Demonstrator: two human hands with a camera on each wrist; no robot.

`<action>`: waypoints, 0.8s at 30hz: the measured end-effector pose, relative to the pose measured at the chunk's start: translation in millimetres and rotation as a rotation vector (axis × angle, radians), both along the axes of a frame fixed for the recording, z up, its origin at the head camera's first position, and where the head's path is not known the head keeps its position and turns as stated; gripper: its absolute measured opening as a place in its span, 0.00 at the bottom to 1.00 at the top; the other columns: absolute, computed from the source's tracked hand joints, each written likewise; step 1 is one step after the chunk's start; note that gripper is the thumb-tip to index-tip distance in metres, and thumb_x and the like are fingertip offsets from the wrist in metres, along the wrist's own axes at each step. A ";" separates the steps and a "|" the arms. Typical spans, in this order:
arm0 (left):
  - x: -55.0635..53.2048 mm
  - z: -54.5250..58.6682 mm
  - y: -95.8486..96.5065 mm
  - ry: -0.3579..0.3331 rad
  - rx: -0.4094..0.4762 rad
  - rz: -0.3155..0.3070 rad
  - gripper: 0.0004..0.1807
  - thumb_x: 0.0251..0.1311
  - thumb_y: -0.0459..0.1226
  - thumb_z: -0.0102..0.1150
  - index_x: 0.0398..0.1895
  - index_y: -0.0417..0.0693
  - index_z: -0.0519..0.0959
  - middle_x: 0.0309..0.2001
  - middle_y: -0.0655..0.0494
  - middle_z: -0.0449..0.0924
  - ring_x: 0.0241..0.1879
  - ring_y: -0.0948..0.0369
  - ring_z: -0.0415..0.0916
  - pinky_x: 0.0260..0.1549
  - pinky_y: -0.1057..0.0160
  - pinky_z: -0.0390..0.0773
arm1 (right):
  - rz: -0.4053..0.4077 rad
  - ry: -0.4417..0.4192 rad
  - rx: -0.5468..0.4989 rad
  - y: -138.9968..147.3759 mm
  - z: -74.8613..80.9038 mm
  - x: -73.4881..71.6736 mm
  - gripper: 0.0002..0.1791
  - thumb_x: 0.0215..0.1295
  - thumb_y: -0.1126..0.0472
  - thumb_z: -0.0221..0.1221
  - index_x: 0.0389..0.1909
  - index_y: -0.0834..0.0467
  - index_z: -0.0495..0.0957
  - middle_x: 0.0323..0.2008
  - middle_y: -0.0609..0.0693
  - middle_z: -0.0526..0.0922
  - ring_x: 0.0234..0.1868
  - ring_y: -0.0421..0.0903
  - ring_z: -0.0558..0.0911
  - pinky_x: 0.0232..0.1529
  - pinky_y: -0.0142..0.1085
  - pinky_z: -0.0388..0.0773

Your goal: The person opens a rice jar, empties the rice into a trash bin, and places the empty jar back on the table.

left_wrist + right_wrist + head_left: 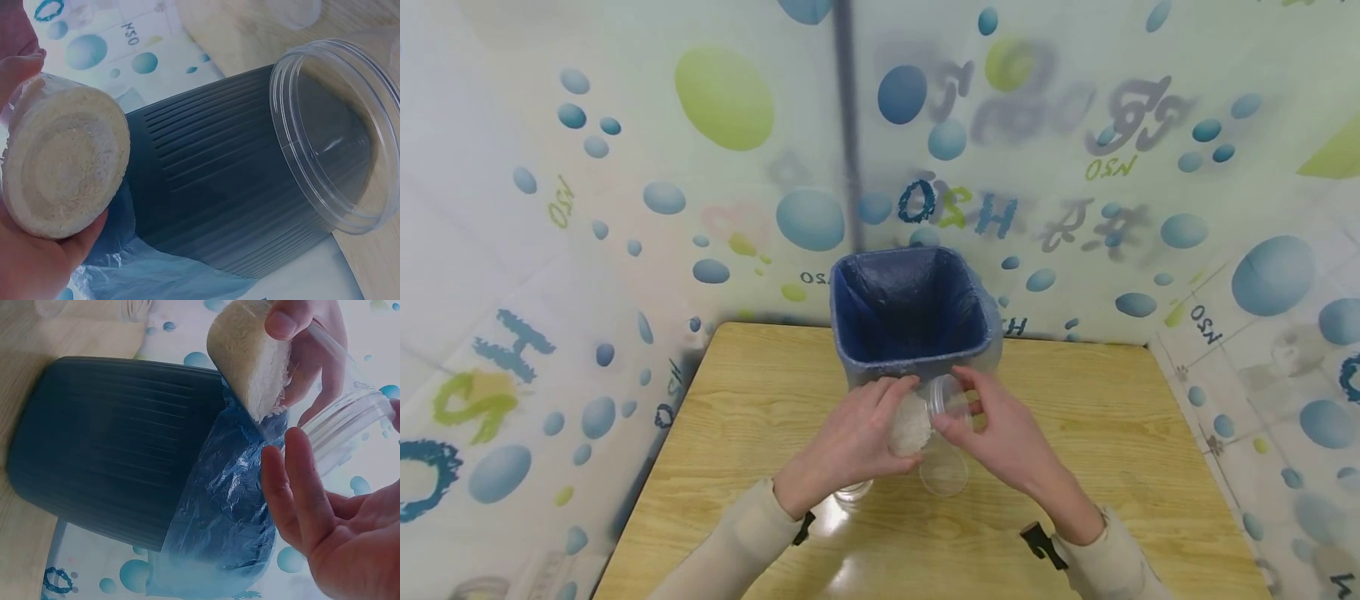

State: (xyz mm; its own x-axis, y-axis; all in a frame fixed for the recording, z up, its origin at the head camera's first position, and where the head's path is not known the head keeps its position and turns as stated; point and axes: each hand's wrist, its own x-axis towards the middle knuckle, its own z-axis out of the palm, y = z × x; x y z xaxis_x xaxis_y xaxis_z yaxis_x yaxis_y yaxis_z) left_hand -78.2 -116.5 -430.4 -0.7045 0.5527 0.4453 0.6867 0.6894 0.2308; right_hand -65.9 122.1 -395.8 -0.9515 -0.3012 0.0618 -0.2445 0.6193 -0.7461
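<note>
The table (752, 417) bears the blue-lined bin (917, 365). Your left hand (859, 433) curls round the tilted jar of white grains (912, 427); your right hand (1009, 435) grips the clear threaded jar (952, 398) beside it between thumb and fingers. A clear round piece (944, 475) sits nearer you.

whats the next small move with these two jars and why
I'd probably have the left hand tip the grain jar slightly further toward the empty-looking jar in the right hand: the white grains lie inside the tilted jar, and none show in the other, held close.
</note>
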 end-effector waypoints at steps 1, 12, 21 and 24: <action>0.1 0.1 0.0 -0.007 0.000 0.000 0.56 0.36 0.57 0.83 0.68 0.43 0.69 0.54 0.49 0.79 0.46 0.53 0.80 0.45 0.53 0.83 | 0.006 0.000 -0.007 0.0 -0.1 -0.4 0.42 0.67 0.37 0.63 0.74 0.55 0.66 0.63 0.53 0.77 0.50 0.49 0.83 0.40 0.37 0.84; 0.0 -0.8 -0.3 -0.056 -0.002 -0.010 0.55 0.37 0.57 0.83 0.69 0.44 0.69 0.55 0.50 0.79 0.46 0.54 0.80 0.44 0.53 0.83 | 0.099 0.056 -0.062 3.4 -2.7 -0.3 0.39 0.64 0.47 0.68 0.73 0.57 0.67 0.61 0.52 0.76 0.53 0.50 0.81 0.45 0.36 0.85; -0.7 0.2 0.3 -0.051 -0.003 -0.013 0.55 0.37 0.58 0.83 0.69 0.44 0.69 0.55 0.51 0.80 0.47 0.54 0.80 0.45 0.54 0.83 | 0.169 0.155 -0.062 5.8 -5.0 -1.3 0.41 0.61 0.52 0.69 0.74 0.56 0.66 0.66 0.53 0.73 0.58 0.52 0.78 0.49 0.43 0.85; -0.6 1.6 0.9 -0.052 -0.004 -0.016 0.56 0.36 0.58 0.82 0.69 0.44 0.69 0.55 0.50 0.79 0.47 0.54 0.80 0.45 0.53 0.83 | 0.200 0.175 -0.085 6.6 -5.7 -1.8 0.42 0.60 0.55 0.69 0.75 0.55 0.65 0.66 0.52 0.72 0.58 0.51 0.76 0.50 0.45 0.84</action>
State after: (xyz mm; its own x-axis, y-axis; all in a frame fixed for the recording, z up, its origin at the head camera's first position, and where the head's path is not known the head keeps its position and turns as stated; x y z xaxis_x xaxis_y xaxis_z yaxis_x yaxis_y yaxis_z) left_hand -78.9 -115.6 -428.8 -0.7179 0.5658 0.4056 0.6846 0.6795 0.2639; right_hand -67.7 128.7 -401.5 -0.8465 -0.4684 0.2531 -0.4853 0.4832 -0.7287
